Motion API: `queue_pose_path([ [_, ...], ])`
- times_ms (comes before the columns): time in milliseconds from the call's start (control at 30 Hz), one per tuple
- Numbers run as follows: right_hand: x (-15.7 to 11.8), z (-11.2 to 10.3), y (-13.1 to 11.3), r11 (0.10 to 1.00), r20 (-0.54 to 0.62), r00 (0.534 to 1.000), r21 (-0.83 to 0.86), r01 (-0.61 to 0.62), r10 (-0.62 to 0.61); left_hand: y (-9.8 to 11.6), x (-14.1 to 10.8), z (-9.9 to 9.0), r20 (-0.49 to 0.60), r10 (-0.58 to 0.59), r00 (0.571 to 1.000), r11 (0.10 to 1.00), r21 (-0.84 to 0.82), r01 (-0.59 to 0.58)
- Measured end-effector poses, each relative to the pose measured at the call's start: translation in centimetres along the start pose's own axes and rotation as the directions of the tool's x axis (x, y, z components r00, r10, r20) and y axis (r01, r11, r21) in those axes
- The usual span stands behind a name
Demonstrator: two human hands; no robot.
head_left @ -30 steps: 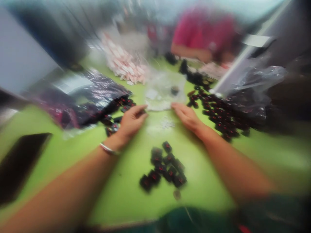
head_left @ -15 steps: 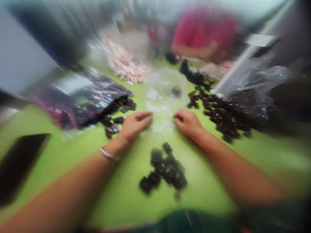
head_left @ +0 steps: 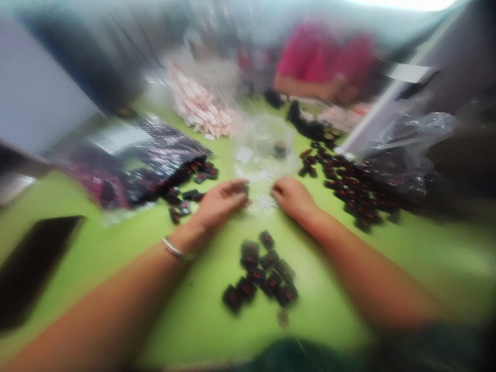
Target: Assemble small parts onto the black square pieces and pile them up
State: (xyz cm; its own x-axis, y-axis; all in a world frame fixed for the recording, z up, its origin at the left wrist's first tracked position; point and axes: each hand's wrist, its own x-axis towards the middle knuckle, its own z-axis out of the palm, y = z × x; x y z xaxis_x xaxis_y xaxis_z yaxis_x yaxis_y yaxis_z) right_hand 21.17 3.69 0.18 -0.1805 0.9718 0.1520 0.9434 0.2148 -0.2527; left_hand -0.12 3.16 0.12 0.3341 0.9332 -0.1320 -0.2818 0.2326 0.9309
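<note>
My left hand (head_left: 220,203) is closed in a pinch, with a small black part (head_left: 244,190) between thumb and fingertips. Across from it, my right hand (head_left: 293,196) has its fingers curled together beside a scatter of tiny white pieces (head_left: 265,201); whatever they hold is too small or hidden to make out. Behind both hands lies a clear plastic bag (head_left: 260,132) with more white pieces at its mouth. Nearer my body, several small black parts with red marks (head_left: 272,279) form a loose pile on the green table (head_left: 186,320).
Left stands a shiny plastic bag (head_left: 166,147) spilling black parts; a dark flat object (head_left: 36,263) lies nearer. A larger heap of black parts (head_left: 352,191) is on the right, by another clear bag (head_left: 422,134). Pale pink pieces (head_left: 205,113) and a person in pink (head_left: 321,57) are beyond.
My left hand has turned slightly, and the black part now shows at its fingertips. The right hand has shifted a little to the left.
</note>
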Motion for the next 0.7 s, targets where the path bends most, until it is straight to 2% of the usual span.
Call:
queue_pose_path([
  [200,-0.3,-0.4,-0.8,0.985,0.044,0.999,-0.174,-0.016,0.024,0.1,-0.3,0.0,0.067,-0.064,0.996,0.996,-0.053,0.068],
  [300,-0.2,-0.3,-0.3,0.991,0.038,0.999,-0.135,-0.019,0.024,0.4,-0.3,-0.1,0.100,-0.128,0.987,0.987,-0.083,0.136],
  [400,-0.6,-0.4,0.0,0.995,-0.064,0.998,0.092,0.029,-0.023,0.5,-0.4,0.0,0.126,-0.161,0.979,0.980,-0.095,0.174],
  [433,-0.8,-0.6,-0.2,0.977,-0.110,0.993,0.208,0.054,-0.031,0.5,-0.4,0.0,0.138,-0.163,0.977,0.980,-0.094,0.177],
  [500,-1.4,-1.1,-1.2,0.883,-0.159,0.987,0.461,0.088,-0.016,0.4,-0.4,0.1,0.165,-0.157,0.974,0.980,-0.093,0.174],
  [600,-2.4,-2.0,-3.3,0.716,-0.109,0.994,0.694,0.068,0.011,0.0,-0.4,0.1,0.205,-0.127,0.970,0.984,-0.096,0.149],
  [700,-3.0,-2.4,-4.7,0.605,-0.057,0.998,0.795,0.049,-0.005,-0.3,-0.4,0.1,0.238,-0.101,0.966,0.989,-0.080,0.123],
])
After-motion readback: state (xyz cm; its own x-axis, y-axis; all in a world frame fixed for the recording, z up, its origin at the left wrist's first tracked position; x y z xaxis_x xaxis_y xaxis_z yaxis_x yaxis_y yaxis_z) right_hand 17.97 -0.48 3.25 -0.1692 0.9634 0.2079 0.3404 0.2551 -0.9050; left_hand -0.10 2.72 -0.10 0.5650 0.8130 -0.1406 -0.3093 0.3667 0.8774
